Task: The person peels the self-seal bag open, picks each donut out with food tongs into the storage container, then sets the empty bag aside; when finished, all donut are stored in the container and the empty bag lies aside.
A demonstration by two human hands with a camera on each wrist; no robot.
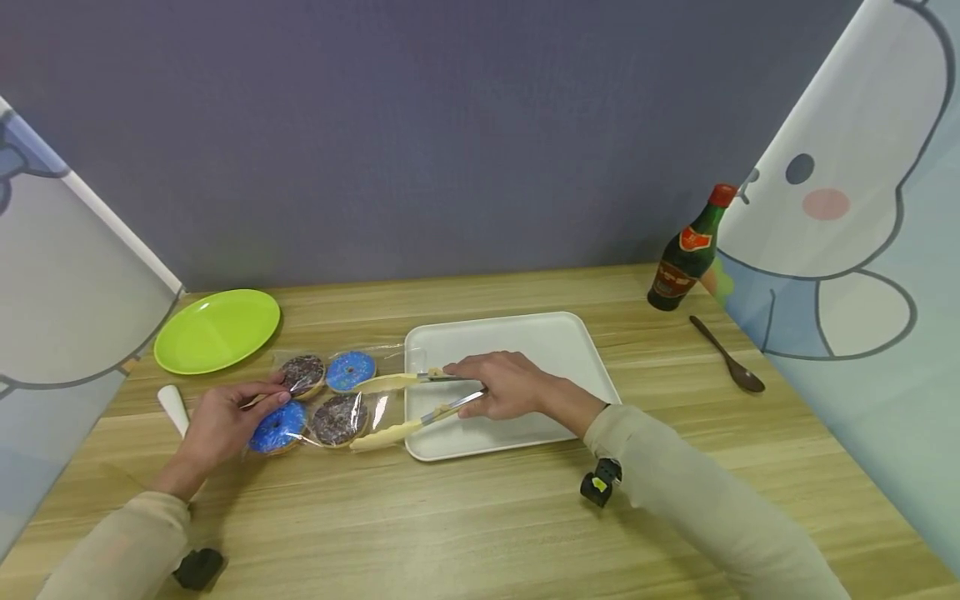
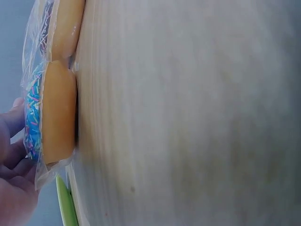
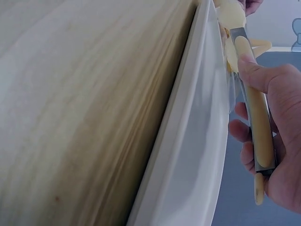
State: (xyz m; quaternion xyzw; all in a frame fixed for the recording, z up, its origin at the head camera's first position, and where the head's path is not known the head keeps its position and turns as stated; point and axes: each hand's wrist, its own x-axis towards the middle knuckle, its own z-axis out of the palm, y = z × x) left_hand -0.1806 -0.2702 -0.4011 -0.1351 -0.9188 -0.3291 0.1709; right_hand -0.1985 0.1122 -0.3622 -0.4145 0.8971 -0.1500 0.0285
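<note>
Four-doughnut wording aside, a clear plastic bag (image 1: 381,408) holds several doughnuts, two topped blue with sprinkles and two chocolate. It lies flat on the table. My left hand (image 1: 225,417) pinches the bag's left end, with thumb and fingertips between a chocolate doughnut (image 1: 303,375) and a blue doughnut (image 1: 278,426). In the left wrist view, the blue doughnut's (image 2: 59,113) plain side shows through the film. My right hand (image 1: 506,385) grips a pair of tongs (image 1: 442,412) above the white tray. The tongs' cream tips are spread, overlapping the bag's right end.
The white tray (image 1: 592,408) stands right of the bag. At the back left is a green plate (image 1: 217,332); a white handle (image 1: 173,407) shows beside my left hand. A dark bottle (image 1: 682,258) and a brown spoon (image 1: 726,354) are at the right.
</note>
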